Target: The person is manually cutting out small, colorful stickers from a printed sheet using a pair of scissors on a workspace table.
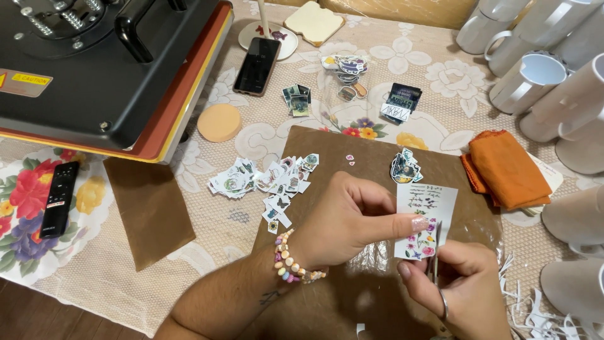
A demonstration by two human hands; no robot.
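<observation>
Your left-hand fingers (402, 225) pinch the small sticker sheet (425, 220), and your right hand (456, 283) closes around the scissors (435, 252), blades at the sheet's lower edge. The sheet stands upright over the brown paper (327, 145), long axis pointing away from you. The worktop (214, 220) wears a lace cloth over floral print. Cut stickers (267, 179) lie left of your hands; white mugs (541, 75) crowd the right; a yellow caution label (28, 80) sits on the black heat press (107, 69).
</observation>
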